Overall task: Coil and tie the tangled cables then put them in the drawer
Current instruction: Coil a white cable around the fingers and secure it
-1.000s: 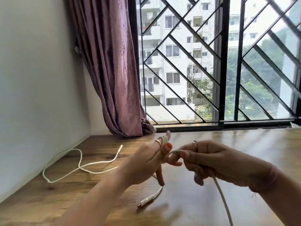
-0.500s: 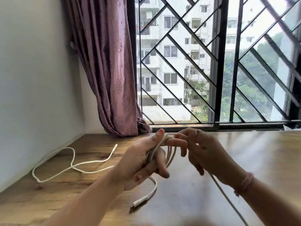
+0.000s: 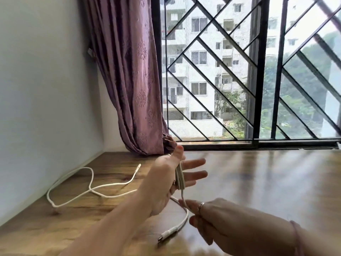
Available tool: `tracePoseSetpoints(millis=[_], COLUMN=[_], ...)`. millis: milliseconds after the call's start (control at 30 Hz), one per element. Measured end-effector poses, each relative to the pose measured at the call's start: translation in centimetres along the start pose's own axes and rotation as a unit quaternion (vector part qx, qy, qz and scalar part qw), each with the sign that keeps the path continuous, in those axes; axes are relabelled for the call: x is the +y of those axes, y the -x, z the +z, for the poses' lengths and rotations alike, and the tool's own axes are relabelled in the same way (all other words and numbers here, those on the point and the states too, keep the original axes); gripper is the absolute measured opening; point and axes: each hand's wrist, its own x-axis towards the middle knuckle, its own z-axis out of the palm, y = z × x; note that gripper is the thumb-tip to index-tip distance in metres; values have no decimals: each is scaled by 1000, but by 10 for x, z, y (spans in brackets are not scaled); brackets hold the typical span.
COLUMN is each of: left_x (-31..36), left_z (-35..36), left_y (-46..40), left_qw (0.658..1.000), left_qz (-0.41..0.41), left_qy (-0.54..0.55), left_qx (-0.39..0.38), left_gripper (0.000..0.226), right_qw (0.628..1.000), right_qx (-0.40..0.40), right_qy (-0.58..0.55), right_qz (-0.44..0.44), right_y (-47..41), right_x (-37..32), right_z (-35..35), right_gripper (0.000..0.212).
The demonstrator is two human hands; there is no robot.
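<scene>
A white cable (image 3: 180,177) is looped in several turns around the raised left hand (image 3: 166,182), whose fingers (image 3: 195,162) are spread straight with the wraps lying across the palm. From the coil one strand drops to the right hand (image 3: 217,218), whose fingers (image 3: 186,203) pinch it just below the left palm; a ring (image 3: 201,205) shows on one finger and a pink band (image 3: 297,235) on the wrist. The free end curves down to the wooden table (image 3: 267,182), where its connector (image 3: 167,235) lies near the front edge. A second white cable (image 3: 88,189) lies loose and uncoiled on the table to the left, close to the wall (image 3: 46,89). A mauve curtain (image 3: 132,80) hangs in the corner beside a window with a black diagonal grille (image 3: 230,71).
</scene>
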Motion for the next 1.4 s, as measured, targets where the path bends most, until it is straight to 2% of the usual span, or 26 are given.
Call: tracePoseSetpoints(millis=[67, 133, 200, 267, 367, 467, 567, 700, 867, 1000, 1100, 1200, 1300, 1400], left_x=[-5, -4, -3, -2, -5, -6, -5, 0, 7, 11, 12, 12, 8, 1], left_z=[3, 6, 8, 11, 13, 14, 14, 15, 9, 2, -2, -8, -10, -3], left_y=[2, 3, 4, 7, 10, 12, 10, 10, 11, 10, 6, 1, -1, -1], left_qw=[999, 997, 996, 994, 985, 972, 974, 974, 961, 951, 956, 970, 978, 981], left_qz=[-3, 1, -7, -14, -48, -125, -152, -168, -183, -149, -105, -68, -43, -30], left_qy=[-38, -59, -61, -91, -136, -98, -68, -17, 111, 186, 212, 208, 194, 188], left_qx=[-37, -58, -59, -60, -99, -174, -156, -151, -175, -196, -171, -108, -60, -46], left_gripper=[53, 48, 42, 33, 50, 47, 56, 78, 66, 71, 69, 67, 74, 61], right_qw=[999, 994, 989, 982, 964, 948, 938, 945, 944, 958, 974, 990, 996, 993], right_qx=[28, 82, 128, 164, 245, 302, 346, 322, 276, 201, 107, 56, 46, 56], right_qy=[39, 54, 42, 56, 86, 98, 19, -53, -141, -151, -131, -59, 53, 104], right_qz=[-15, -40, -63, -80, -49, -29, -29, 39, 110, 138, 150, 117, 49, 24], right_y=[2, 3, 3, 5, 11, 14, 14, 10, 9, 8, 7, 4, 0, -1], right_x=[0, -3, -7, -7, -2, 3, 11, 28, 46, 55, 51, 38, 22, 13], right_z=[-3, -8, -13, -18, -32, -46, -54, -49, -42, -36, -23, -10, 3, 10], right_gripper=[16, 23, 25, 18, 18, 21, 16, 18, 33, 17, 21, 29, 30, 33])
